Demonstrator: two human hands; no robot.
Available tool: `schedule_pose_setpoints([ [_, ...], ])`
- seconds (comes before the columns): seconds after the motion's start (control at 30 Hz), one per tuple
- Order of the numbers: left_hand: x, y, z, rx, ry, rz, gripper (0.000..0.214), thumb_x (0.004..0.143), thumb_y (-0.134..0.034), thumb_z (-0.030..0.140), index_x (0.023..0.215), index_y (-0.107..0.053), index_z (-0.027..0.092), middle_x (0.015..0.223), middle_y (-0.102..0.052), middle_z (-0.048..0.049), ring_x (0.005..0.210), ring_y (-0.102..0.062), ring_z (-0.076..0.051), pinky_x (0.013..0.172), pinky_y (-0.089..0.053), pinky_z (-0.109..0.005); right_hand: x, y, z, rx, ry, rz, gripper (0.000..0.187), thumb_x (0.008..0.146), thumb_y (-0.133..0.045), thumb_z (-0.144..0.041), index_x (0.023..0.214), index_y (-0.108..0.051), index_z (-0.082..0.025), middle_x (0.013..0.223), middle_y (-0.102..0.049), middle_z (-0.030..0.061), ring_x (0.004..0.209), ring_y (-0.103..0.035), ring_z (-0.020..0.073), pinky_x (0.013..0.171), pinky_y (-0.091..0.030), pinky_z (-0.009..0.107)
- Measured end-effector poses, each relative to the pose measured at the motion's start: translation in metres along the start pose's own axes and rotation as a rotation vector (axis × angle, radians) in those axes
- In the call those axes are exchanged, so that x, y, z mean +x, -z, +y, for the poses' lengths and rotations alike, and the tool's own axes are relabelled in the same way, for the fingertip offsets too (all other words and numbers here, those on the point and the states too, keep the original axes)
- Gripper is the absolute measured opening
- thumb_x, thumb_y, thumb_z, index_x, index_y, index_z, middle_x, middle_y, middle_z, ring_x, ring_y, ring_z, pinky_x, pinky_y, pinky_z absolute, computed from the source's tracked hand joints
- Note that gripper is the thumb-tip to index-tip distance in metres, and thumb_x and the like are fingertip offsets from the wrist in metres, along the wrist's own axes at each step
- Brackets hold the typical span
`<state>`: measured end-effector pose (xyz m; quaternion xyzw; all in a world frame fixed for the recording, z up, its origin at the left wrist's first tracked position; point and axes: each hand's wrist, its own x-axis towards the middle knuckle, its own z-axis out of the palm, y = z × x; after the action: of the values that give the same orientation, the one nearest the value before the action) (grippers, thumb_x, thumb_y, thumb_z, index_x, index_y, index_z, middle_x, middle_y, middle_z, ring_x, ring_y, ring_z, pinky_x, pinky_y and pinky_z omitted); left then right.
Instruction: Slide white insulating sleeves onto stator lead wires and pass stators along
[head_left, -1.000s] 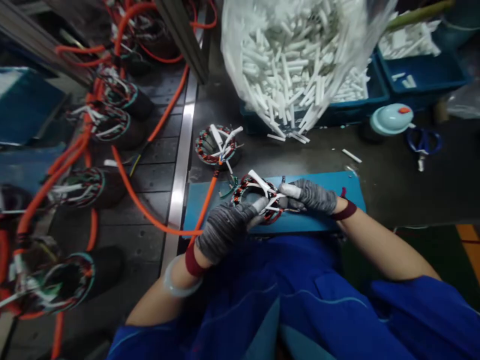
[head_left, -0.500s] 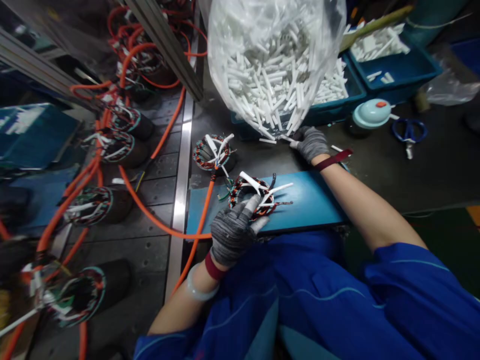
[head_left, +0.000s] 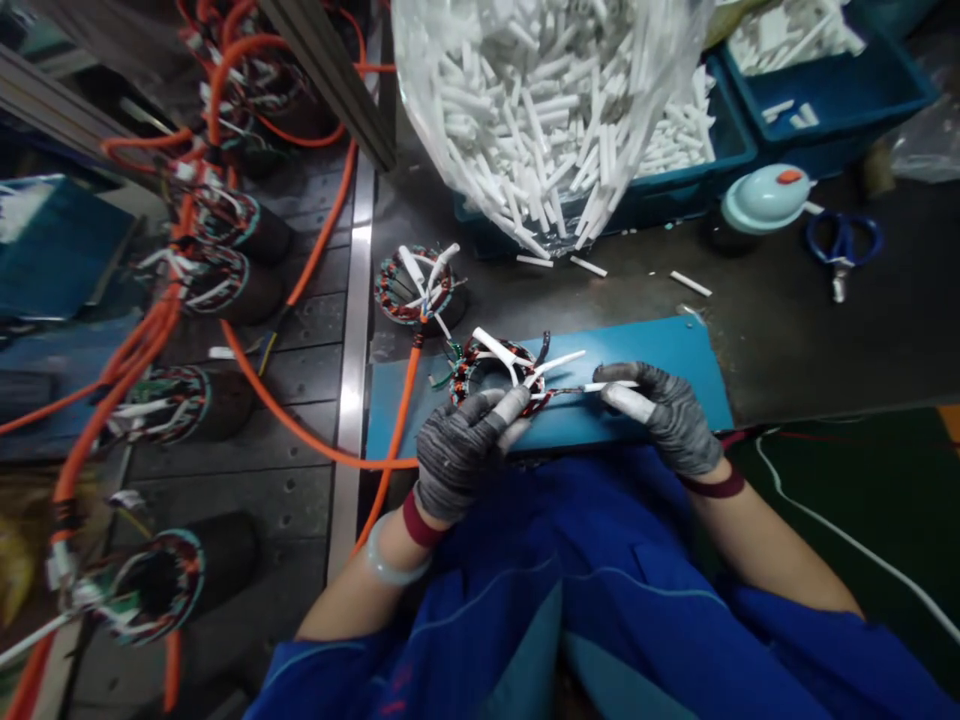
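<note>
A motor stator (head_left: 459,385), a ring of wound wire with white-sleeved leads, lies on the blue board (head_left: 637,345). My left hand (head_left: 469,445), in a grey glove with pale fingertips, closes on its near right edge, where a dark twisted lead (head_left: 564,390) comes out to the right. Between the thumb and fingers of my gloved right hand (head_left: 667,415) is a thin white sleeve (head_left: 606,386). The sleeve's left end meets the tip of that lead; whether the wire is inside it cannot be made out.
Behind the board are a clear bag of white sleeves (head_left: 540,140), blue bins (head_left: 847,85), a light-blue-lidded container (head_left: 769,198) and scissors (head_left: 841,245). Another stator (head_left: 386,290) with an orange cable (head_left: 409,400) stands at the left. Several more line the conveyor (head_left: 300,510).
My right hand has come from the bag's lower edge back to the board, bringing a white sleeve to the lead. My left hand stays at the stator. The view has shifted slightly.
</note>
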<state>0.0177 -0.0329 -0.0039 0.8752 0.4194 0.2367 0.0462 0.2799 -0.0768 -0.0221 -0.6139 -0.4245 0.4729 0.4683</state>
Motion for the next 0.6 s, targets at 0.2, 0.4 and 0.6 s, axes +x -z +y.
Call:
schedule_pose_setpoints([
  [0.2,0.003,-0.001,0.004,0.063,-0.027,0.049,0.028,0.096,-0.069,0.036,0.121,-0.076,0.025,0.105,-0.08,-0.0063,0.089,-0.076,-0.021,0.075,-0.057,-0.029,0.012,-0.01,-0.003,-0.067,0.204,-0.167,0.023,0.083,-0.079,-0.039,0.105,-0.081,-0.03,0.103,-0.08,0.0018,0.096,-0.074,0.0225,0.091,-0.059,0.037],
  [0.4,-0.001,-0.011,0.007,0.16,-0.193,0.098,0.029,0.098,-0.061,0.022,0.124,-0.074,0.022,0.106,-0.08,-0.0084,0.09,-0.076,-0.02,0.076,-0.059,-0.032,0.018,-0.022,-0.02,-0.402,0.398,-0.369,0.026,0.094,-0.061,-0.043,0.107,-0.081,-0.031,0.088,-0.079,0.0065,0.081,-0.073,0.0247,0.082,-0.06,0.042],
  [0.6,-0.004,-0.003,0.013,0.281,-0.279,0.135,0.036,0.094,-0.059,0.02,0.128,-0.071,0.015,0.109,-0.079,-0.0109,0.09,-0.073,-0.022,0.079,-0.056,-0.036,0.025,-0.041,-0.022,-0.181,0.069,-0.648,0.064,0.103,-0.031,-0.063,0.081,-0.076,-0.023,0.043,-0.055,0.0,0.037,-0.048,0.0152,0.046,-0.048,0.03],
])
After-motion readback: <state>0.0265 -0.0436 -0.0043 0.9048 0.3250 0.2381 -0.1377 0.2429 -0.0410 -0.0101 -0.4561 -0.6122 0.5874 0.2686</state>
